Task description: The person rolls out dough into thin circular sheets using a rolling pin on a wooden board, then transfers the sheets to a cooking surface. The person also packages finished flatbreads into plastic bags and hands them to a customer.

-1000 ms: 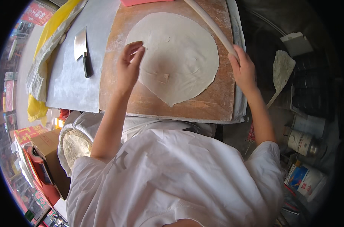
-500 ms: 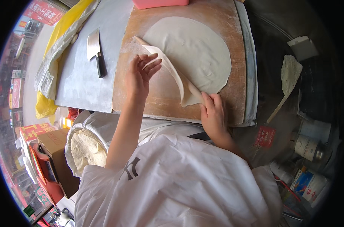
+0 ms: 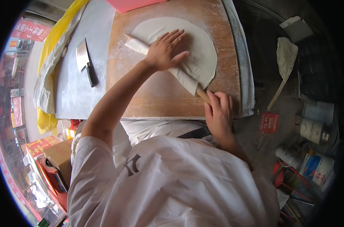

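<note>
A large round sheet of thin pale dough (image 3: 200,49) lies on a floured wooden board (image 3: 141,102). Its near-left edge is wrapped around a long wooden rolling pin (image 3: 203,94), which slants from upper left to lower right. My left hand (image 3: 167,50) lies with fingers spread over the dough, just past the wrapped pin; the palm covers part of the roll. At the pin's bare lower-right end, my right hand (image 3: 220,113) is closed around the wood.
Left of the board, a cleaver (image 3: 83,56) with a black handle rests on a grey metal tabletop (image 3: 71,96). A pink container (image 3: 136,3) stands at the board's far edge. Cardboard boxes (image 3: 58,155) are low on the left; a long-handled paddle-like tool (image 3: 285,56) is at right.
My left hand has come from above the roll's left side onto the dough, moving right and flattening. The dough's edge now wraps more closely around the pin. My right hand keeps its hold.
</note>
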The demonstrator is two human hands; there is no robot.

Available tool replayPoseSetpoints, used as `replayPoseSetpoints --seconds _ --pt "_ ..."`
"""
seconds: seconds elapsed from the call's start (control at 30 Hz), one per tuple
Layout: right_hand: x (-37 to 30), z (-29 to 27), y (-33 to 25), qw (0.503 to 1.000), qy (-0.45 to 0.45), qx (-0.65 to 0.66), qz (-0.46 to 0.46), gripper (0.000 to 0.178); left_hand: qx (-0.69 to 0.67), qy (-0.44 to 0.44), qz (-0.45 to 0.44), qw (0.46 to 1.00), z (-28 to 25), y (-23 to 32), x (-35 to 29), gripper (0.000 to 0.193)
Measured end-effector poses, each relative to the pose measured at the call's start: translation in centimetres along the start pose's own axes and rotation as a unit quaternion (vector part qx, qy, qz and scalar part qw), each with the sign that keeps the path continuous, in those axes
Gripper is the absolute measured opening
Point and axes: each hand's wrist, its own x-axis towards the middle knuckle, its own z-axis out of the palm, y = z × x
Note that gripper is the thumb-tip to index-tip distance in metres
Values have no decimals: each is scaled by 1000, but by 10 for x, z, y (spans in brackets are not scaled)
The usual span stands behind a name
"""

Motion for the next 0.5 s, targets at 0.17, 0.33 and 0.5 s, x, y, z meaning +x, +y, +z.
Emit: replayPoseSetpoints --seconds 0.17,0.33,0.5 --pt "56 0 72 982 104 -157 29 33 -308 182 -75 931 -17 82 134 26" --pt "93 2 104 972 128 -194 22 27 -519 235 -258 780 -41 38 53 26" --pt "68 -19 103 987 7 -138 -77 32 -42 327 -268 905 -56 12 -114 32"
